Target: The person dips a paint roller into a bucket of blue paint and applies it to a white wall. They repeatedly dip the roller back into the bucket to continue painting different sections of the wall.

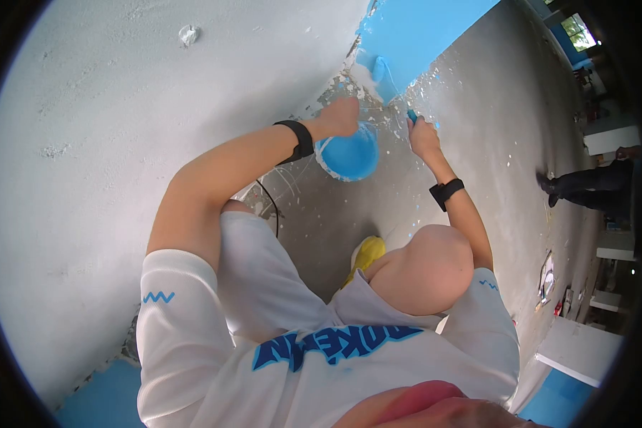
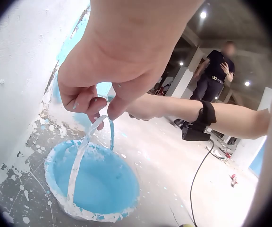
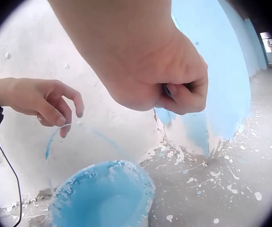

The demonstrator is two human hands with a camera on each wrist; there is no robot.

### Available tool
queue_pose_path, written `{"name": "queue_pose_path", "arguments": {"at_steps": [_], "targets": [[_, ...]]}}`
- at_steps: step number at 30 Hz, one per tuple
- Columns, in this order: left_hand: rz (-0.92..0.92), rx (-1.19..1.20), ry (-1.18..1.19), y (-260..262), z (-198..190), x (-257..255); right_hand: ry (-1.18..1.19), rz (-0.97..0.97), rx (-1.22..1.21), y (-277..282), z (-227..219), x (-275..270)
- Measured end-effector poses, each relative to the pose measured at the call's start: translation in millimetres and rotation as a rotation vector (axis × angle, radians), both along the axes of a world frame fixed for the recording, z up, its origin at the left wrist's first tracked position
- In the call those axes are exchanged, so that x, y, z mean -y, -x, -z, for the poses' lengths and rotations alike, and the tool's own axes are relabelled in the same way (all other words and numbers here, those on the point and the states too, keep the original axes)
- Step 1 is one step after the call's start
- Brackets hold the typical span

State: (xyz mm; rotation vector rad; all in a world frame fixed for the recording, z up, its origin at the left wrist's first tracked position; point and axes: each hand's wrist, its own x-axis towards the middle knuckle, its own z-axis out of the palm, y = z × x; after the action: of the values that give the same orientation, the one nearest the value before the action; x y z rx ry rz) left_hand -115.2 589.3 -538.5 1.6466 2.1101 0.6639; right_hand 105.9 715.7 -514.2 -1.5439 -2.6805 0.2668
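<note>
In the head view my left hand (image 1: 339, 118) is over a bucket (image 1: 324, 158) of light blue paint on the floor. Its thumb and fingers pinch the top of the paint-smeared bucket handle (image 2: 77, 163), seen arching up from the rim in the left wrist view. To the right, my right hand (image 1: 424, 137) grips the blue handle (image 1: 411, 114) of a paint roller, curled tightly round it. The roller head (image 1: 379, 69) lies against the lower corner of the blue-painted wall (image 1: 428, 25). In the right wrist view the fist hides most of the roller.
A rough white wall (image 1: 107, 135) runs along the left. White and blue splatters mark the grey floor (image 1: 492, 143) near the corner. A yellow shoe (image 1: 367, 251) is beside my knee. Another person (image 2: 219, 71) stands farther back, and a black cable (image 2: 199, 175) hangs from the wrist camera.
</note>
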Motion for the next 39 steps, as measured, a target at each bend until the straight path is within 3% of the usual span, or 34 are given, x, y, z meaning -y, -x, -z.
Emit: {"name": "queue_pose_path", "arguments": {"at_steps": [3,7,14,18,21,27,31,35,39], "targets": [[0.005,-0.047,-0.036,1,3,-8,0.028,0.099,0.008,-47,-12,18],[-0.002,-0.038,0.028,0,-5,-12,0.044,0.139,0.027,-60,-11,26],[0.043,-0.069,-0.025,0,-22,5,0.018,-0.021,0.048,48,21,1],[0.014,-0.02,0.036,-1,-39,19,0.092,-0.083,0.099,82,30,-5],[0.017,-0.041,0.057,-3,-27,15,0.057,-0.068,0.095,66,35,-4],[0.068,-0.073,0.057,-1,-12,-6,-0.002,0.049,0.12,-30,9,13],[0.026,-0.059,0.091,-11,-24,-9,-0.022,0.095,0.115,-65,-3,21],[0.02,-0.069,0.038,-12,-31,-2,-0.023,0.061,0.058,-55,7,20],[0.026,-0.06,0.081,-7,-30,4,-0.075,-0.041,0.015,-10,33,2]]}}
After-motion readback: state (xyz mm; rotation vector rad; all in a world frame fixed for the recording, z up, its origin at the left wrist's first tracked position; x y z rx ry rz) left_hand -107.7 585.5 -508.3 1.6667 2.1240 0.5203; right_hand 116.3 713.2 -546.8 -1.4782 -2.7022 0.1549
